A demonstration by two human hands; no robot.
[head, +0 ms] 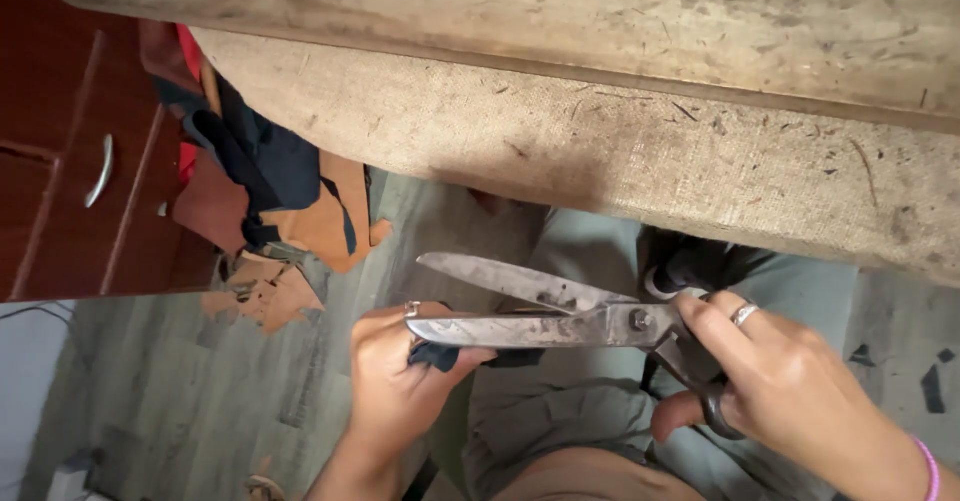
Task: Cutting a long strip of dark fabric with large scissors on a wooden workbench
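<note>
Pinching dark scrap (436, 357) in left hand (398, 381), right hand (785, 386) gripping open shears (545, 311), below workbench edge (600, 151).

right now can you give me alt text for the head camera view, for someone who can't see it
A person's right hand works large, worn metal shears, blades open, over a small dark scrap pinched in the left hand. Above runs the edge of a scuffed wooden workbench faced with burlap; brown and dark leather offcuts lie on the grey floor beside a red-brown cabinet.

Leather workshop: worn wooden workbench (600, 21), leather scraps (270, 281) heaped on floor, heavy tailor's shears (540, 311).
</note>
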